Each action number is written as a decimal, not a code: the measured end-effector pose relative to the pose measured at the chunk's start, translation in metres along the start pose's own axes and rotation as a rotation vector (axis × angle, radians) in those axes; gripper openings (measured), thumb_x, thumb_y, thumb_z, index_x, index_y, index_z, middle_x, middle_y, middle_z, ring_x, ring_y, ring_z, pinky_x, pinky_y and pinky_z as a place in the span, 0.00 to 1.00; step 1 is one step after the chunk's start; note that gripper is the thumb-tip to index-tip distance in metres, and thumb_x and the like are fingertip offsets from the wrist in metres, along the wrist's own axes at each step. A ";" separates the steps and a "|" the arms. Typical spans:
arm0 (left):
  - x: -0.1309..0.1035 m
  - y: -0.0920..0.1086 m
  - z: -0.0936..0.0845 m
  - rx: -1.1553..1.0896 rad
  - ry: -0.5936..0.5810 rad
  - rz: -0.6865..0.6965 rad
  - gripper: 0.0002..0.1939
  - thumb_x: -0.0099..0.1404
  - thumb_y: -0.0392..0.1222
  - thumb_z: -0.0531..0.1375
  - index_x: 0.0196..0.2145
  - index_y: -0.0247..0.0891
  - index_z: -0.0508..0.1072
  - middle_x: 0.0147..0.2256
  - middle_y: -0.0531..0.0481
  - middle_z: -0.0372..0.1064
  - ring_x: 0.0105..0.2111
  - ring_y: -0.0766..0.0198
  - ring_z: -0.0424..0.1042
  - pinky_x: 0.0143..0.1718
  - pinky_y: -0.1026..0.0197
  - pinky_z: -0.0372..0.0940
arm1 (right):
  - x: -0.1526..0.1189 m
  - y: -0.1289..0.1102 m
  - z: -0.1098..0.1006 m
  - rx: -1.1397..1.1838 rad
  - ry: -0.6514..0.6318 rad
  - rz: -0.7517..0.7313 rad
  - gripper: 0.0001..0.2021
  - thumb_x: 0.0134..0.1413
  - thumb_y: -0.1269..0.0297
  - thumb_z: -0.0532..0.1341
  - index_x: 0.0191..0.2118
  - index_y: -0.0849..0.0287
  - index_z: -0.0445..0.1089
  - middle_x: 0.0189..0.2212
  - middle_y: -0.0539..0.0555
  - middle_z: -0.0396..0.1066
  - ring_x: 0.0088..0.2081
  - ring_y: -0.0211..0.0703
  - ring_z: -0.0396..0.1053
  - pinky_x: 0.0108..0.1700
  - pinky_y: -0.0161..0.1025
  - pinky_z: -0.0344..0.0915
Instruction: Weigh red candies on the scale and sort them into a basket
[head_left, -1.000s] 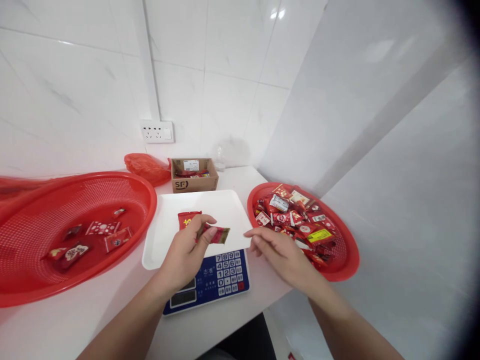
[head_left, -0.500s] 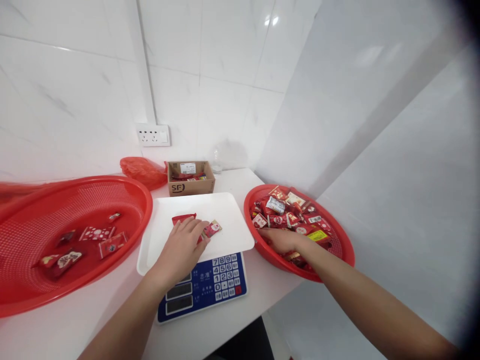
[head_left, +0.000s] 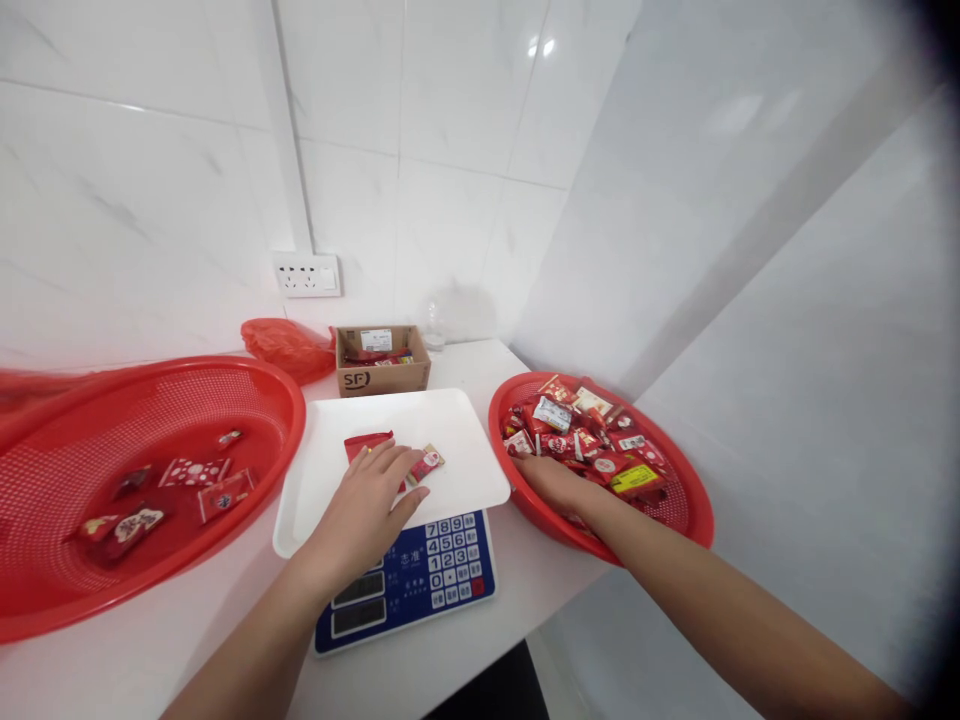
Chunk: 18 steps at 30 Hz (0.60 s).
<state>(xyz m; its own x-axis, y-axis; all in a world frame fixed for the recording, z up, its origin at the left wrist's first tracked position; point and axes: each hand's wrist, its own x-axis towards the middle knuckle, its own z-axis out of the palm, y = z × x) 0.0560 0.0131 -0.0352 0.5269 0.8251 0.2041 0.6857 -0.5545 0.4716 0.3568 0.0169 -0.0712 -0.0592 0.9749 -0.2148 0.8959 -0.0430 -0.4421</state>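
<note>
My left hand (head_left: 373,500) rests over the white tray (head_left: 450,420) of a weighing scale, its fingers stretched out and the thumb apart. Beneath and beside those fingers lie a red snack packet (head_left: 364,442) and a small red-and-beige packet (head_left: 427,464), both partly covered by the hand. On the right, my right hand (head_left: 551,484) reaches inside the near left rim of a red basket (head_left: 694,500) heaped with small wrapped snacks (head_left: 577,420). Its fingertips are hidden against the packets and the rim, so I cannot make out any hold.
Below the tray is the scale's blue keypad panel (head_left: 411,590). A large red basket (head_left: 289,400) with several packets stands on the left. Behind the tray are a cardboard box (head_left: 386,378) holding packets and a red plastic bag (head_left: 287,350). A wall socket (head_left: 306,275) is above.
My right hand has shifted slightly left, toward the basket's rim. My left hand has moved slightly over the tray, leaving more of the red packet uncovered.
</note>
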 end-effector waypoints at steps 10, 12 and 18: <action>-0.001 -0.002 0.008 0.019 0.015 0.032 0.18 0.70 0.40 0.55 0.57 0.41 0.68 0.57 0.41 0.69 0.61 0.44 0.62 0.59 0.36 0.59 | 0.008 0.014 0.004 -0.004 -0.032 -0.011 0.21 0.65 0.50 0.56 0.54 0.59 0.70 0.53 0.59 0.73 0.52 0.51 0.72 0.56 0.55 0.63; -0.001 -0.002 0.009 0.011 0.034 0.049 0.18 0.70 0.40 0.55 0.56 0.41 0.69 0.55 0.42 0.70 0.60 0.44 0.64 0.58 0.37 0.60 | 0.008 0.014 0.003 -0.028 -0.042 -0.028 0.21 0.65 0.51 0.57 0.55 0.59 0.69 0.52 0.60 0.73 0.51 0.51 0.72 0.56 0.55 0.64; -0.002 -0.001 0.007 0.002 0.040 0.077 0.17 0.69 0.39 0.56 0.55 0.39 0.69 0.54 0.42 0.72 0.59 0.45 0.64 0.57 0.37 0.61 | 0.010 0.009 -0.003 -0.131 -0.078 -0.130 0.18 0.65 0.58 0.59 0.56 0.59 0.67 0.52 0.58 0.72 0.51 0.50 0.72 0.54 0.55 0.66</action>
<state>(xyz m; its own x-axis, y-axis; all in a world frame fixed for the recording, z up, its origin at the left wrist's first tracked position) 0.0577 0.0115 -0.0420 0.5575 0.7835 0.2743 0.6448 -0.6168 0.4515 0.3660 0.0268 -0.0746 -0.2075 0.9503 -0.2320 0.9279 0.1162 -0.3542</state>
